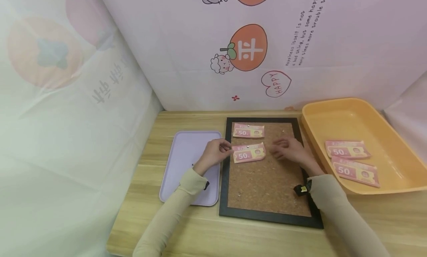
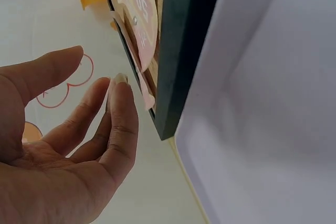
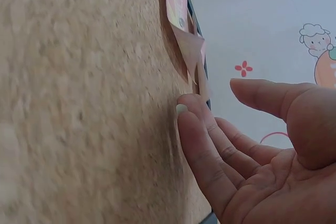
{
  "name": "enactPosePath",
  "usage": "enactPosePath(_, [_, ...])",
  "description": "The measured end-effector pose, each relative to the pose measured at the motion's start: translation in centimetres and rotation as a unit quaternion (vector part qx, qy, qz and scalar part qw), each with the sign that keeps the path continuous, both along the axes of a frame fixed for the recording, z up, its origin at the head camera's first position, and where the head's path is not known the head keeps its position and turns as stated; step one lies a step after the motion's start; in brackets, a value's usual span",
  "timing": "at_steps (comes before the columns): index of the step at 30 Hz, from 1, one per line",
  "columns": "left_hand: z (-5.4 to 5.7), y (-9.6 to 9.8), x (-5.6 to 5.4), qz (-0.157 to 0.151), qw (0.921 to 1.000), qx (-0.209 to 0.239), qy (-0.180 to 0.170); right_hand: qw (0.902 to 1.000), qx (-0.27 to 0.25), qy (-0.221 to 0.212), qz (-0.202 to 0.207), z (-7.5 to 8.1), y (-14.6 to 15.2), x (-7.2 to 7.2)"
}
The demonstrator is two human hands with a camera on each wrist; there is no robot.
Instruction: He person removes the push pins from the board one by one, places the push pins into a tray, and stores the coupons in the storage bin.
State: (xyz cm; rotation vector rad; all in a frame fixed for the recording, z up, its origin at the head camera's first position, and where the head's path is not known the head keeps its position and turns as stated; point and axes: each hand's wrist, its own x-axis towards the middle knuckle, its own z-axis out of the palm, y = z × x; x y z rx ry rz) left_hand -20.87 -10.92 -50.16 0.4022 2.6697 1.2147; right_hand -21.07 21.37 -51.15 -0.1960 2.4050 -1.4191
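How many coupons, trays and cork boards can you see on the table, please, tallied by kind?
Pink coupons: 4
Trays: 2
Framed cork board: 1
Total visible: 7

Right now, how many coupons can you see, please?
4: upper coupon and lower coupon on the corkboard; far coupon and near coupon in the orange tray. Some may be hidden underneath.
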Motion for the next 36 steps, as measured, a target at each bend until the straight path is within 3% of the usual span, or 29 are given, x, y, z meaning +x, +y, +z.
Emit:
enactPosePath(11, [0.1,1.9,-0.3,-0.027,0.9989,0.01,-0.037,1.0,0.004,-0.009,0.001,-1.2,-1.1,0.0])
enactPosePath(26, [-0.7,4.1,-1.1,-0.027,0.9973,0.018,-0.066,0.9999,-0.004,-0.01,0.003,-1.5,-1.9,0.1])
enactPosePath(36, [-0.4,5.3,-1.5,-0.02,0.997,0.017,-0.072,0.9996,-0.014,-0.022,0.013,-1.3,-2.1,0.2])
